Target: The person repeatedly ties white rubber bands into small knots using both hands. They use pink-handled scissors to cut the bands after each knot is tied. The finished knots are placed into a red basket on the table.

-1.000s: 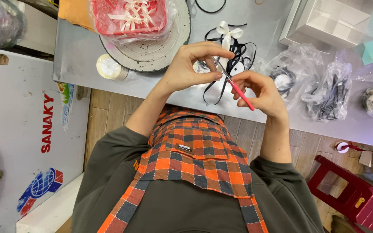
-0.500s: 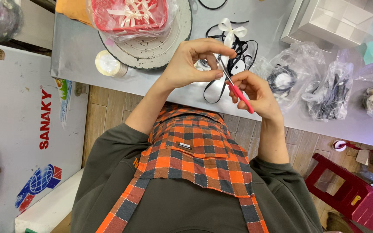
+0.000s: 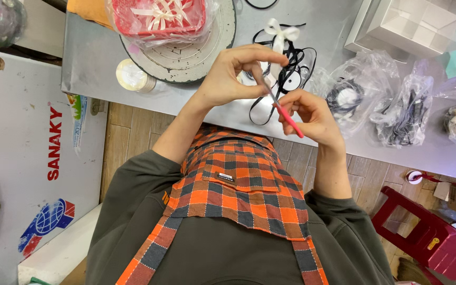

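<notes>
In the centre of the frame, the right hand [image 3: 312, 117] is gripping small pink-handled scissors [image 3: 283, 112] while the left hand [image 3: 233, 79] is pinching something too small to tell above the grey worktop [image 3: 96, 58], so keeping both hands close and steady seems wise.

On the table [image 3: 101, 58], the tape roll [image 3: 130, 75] lies at seven o'clock of the round tray [image 3: 207, 53]; ribbon tangle [image 3: 286, 63] at three o'clock; plastic bags [image 3: 376, 100] farther right.
</notes>
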